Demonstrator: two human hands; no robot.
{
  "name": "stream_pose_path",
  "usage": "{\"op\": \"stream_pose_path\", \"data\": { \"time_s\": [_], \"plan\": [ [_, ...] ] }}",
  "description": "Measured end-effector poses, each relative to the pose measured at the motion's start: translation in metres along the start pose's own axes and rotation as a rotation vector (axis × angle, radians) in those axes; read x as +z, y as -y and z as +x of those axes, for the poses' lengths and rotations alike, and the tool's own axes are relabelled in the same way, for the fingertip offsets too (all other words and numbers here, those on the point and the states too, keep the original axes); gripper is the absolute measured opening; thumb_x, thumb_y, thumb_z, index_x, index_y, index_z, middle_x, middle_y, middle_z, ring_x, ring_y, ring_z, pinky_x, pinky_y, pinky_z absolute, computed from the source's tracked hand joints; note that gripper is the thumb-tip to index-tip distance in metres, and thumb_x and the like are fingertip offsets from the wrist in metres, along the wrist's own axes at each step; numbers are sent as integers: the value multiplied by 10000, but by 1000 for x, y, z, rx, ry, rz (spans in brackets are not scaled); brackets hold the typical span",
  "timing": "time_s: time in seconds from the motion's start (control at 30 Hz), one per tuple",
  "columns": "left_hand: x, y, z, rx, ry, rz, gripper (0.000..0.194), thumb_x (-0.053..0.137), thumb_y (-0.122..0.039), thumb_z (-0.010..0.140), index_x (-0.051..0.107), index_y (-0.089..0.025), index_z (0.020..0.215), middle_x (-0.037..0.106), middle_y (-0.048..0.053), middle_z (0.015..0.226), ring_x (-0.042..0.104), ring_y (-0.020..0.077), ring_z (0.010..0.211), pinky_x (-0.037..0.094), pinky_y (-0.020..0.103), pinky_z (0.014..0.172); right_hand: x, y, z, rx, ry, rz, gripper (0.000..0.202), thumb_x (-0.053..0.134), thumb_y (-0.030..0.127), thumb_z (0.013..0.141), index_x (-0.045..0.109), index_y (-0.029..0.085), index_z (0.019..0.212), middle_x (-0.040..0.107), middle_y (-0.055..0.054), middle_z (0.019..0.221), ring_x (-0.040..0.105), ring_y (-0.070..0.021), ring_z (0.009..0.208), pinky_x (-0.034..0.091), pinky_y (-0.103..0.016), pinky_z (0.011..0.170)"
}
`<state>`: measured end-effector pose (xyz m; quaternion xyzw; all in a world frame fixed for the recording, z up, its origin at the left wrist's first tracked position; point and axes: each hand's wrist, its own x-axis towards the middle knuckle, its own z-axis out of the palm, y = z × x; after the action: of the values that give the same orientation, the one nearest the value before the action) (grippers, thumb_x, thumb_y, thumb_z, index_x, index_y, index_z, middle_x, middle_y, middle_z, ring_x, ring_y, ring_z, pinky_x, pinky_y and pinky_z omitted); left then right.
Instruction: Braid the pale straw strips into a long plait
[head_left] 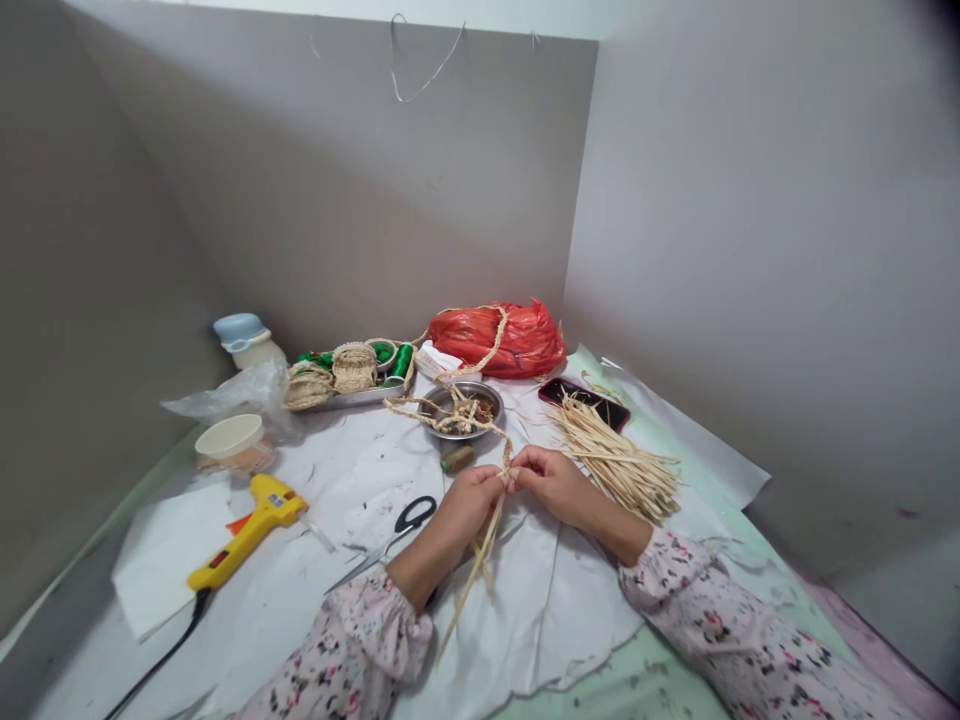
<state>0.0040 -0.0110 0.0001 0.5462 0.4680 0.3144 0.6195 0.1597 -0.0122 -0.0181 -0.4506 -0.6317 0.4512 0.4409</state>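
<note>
Left hand (474, 497): pinching the braid (507, 452) at its near end, in front of the metal bowl (456, 436).
Right hand (561, 488): gripping the same spot, beside the left (exact finger split not showing).
Loose strands (486, 550): hanging below both hands; possibly uncrossing from any easing of the pinch.
Braid, far length: trailing over the bowl; risking a snag on scraps (472, 411) inside during a tug.
Scissors (388, 548): lying partly behind the left wrist (416, 572); risking a nick from a sideways shift.
Straw bundle (619, 455): overlapping the phone (555, 389); risking scattering from a right-sleeve (720, 620) sweep.
</note>
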Motion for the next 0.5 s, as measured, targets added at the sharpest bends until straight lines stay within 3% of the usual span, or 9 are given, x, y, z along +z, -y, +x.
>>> {"op": "stream_pose_path", "data": {
  "time_s": [0.23, 0.5],
  "plan": [
    [-2, 1, 0, 16, -29, 48, 136, 521, -302, 687, 530, -175, 639, 303, -85, 458, 212, 71, 423, 129, 232, 470, -1, 1, 0, 0, 48, 4, 128, 543, 251, 802, 636, 167, 777, 689, -14, 750, 603, -139, 696, 453, -261, 709],
    [-4, 17, 10, 117, -96, 300, 202, 487, -307, 749, 517, -186, 590, 355, -59, 467, 305, 115, 481, 198, 240, 499, 1, -5, 0, -31, 14, -236, 140, 529, 221, 807, 642, 163, 748, 655, 7, 685, 547, -121, 619, 408, -234, 619]
  ]
}}
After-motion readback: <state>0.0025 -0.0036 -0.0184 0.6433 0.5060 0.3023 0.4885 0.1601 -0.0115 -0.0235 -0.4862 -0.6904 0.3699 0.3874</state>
